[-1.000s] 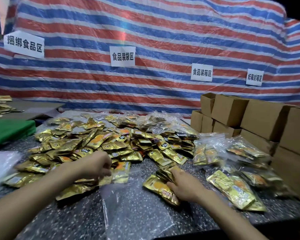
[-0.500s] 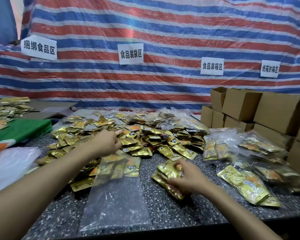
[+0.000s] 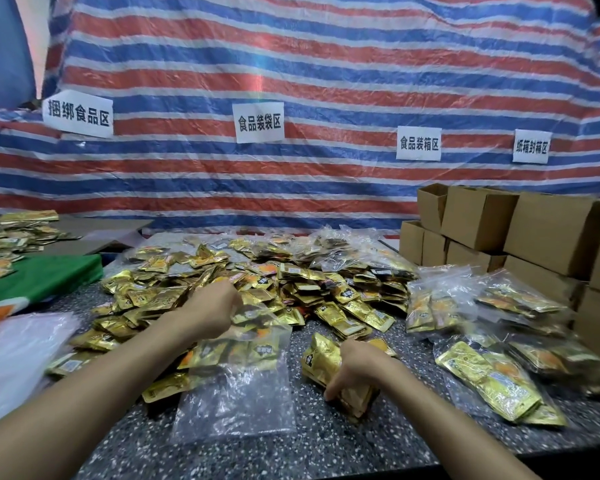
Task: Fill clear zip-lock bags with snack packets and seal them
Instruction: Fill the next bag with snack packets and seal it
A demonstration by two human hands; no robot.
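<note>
- Gold foil shines all over the middle of the speckled worktop (image 3: 326,445), where a heap of loose packets (image 3: 291,282) lies behind both hands.
- The left hand (image 3: 212,313) has its fingers curled and grips the upper edge of the clear zip-lock bag (image 3: 236,403), holding the mouth a little raised.
- The lower part of the bag lies flat on the worktop between the two arms, and some packets show inside its upper part.
- The right hand (image 3: 357,368) is closed around a stack of gold packets (image 3: 321,362), which touches the worktop just right of the bag.
- Filled bags (image 3: 482,341) lie further right, in front of cardboard boxes (image 3: 534,230).
</note>
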